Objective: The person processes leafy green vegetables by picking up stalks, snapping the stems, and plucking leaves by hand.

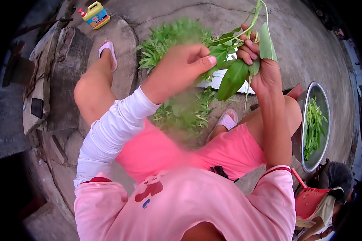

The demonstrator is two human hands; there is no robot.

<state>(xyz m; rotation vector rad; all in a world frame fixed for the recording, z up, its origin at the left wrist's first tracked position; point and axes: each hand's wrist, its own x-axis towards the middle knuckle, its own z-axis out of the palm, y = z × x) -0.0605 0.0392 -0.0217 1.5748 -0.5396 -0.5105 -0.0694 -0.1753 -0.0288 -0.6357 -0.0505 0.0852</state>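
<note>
My right hand [255,60] is raised, its fingers wrapped around long green stems of what looks like water spinach [234,79]. Broad leaves hang below the fingers, and the stems arch up past the top edge. To its left, my left hand [185,68] is closed, with the thumb against curled fingers near the leaves. Whatever it may pinch is hidden. Behind and below it, a heap of loose greens [161,42] lies on the ground, with more cut greens [189,114] between my feet.
A metal basin [328,132] with cut green stems [313,126] stands by my right knee. A yellow jug [95,16] with a red pump is at the upper left. A phone [37,108] rests on a stone ledge. At lower right are a red chair [309,201] and another person [328,213].
</note>
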